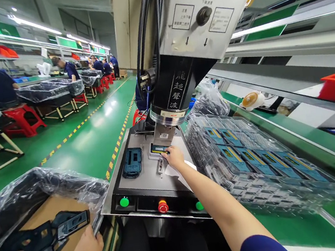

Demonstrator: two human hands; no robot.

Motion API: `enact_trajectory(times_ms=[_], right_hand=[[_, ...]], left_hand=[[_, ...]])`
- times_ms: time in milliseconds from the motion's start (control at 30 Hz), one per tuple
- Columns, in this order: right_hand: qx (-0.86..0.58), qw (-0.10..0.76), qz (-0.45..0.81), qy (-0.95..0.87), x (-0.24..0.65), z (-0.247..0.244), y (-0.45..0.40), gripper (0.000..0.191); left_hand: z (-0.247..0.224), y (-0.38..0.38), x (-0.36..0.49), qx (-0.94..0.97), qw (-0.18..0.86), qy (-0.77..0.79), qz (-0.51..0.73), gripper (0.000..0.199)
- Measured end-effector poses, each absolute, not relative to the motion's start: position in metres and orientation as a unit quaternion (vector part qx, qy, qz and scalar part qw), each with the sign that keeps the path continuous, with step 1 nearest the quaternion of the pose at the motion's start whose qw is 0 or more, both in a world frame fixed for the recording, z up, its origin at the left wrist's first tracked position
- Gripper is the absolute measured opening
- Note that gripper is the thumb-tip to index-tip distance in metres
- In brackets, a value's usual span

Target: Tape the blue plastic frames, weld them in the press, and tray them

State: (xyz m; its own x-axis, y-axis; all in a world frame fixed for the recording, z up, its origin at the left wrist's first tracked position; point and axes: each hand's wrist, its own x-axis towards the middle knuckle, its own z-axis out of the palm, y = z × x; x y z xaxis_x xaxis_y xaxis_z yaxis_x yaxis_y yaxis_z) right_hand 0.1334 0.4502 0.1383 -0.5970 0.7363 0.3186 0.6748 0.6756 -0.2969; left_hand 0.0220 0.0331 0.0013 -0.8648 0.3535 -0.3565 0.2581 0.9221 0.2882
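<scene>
Under the metal horn (164, 135) of the press, my right hand (173, 157) pinches the near right edge of a dark part with a yellow strip (159, 148), which sits in a white fixture (156, 156). A stack of dark blue frames (132, 162) lies on the metal plate to the left of it. My left hand (87, 250) is at the right side of a plastic-lined bin (46, 180), beside a dark frame (73, 224); its fingertips are partly hidden, and whatever they hold cannot be made out.
Green buttons (124, 202) and a red emergency button (163, 206) line the press's front edge. Stacked clear trays (266, 161) with blue parts stand at the right. People sit at benches on the far left, near red stools (22, 121).
</scene>
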Motion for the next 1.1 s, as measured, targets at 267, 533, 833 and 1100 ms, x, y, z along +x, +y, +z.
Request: enact_trajectory(times_ms=[267,533,833,1100], right_hand=[[-0.355,0.221,0.052,-0.907,0.132,0.133,0.445,0.024],[-0.279,0.225,0.062,-0.932,0.144,0.148,0.439,0.029],[-0.167,0.243,0.165,-0.941,0.219,0.174,0.360,0.019],[-0.340,0.098,0.672,-0.651,0.295,0.142,0.290,0.044]], left_hand=[[-0.001,0.033,0.020,0.167,0.206,0.957,0.118,0.026],[0.000,0.033,0.022,0.183,0.175,0.959,0.125,0.025],[0.001,0.030,0.018,0.180,0.168,0.960,0.135,0.040],[0.059,0.070,0.084,0.212,0.102,0.872,0.429,0.046]])
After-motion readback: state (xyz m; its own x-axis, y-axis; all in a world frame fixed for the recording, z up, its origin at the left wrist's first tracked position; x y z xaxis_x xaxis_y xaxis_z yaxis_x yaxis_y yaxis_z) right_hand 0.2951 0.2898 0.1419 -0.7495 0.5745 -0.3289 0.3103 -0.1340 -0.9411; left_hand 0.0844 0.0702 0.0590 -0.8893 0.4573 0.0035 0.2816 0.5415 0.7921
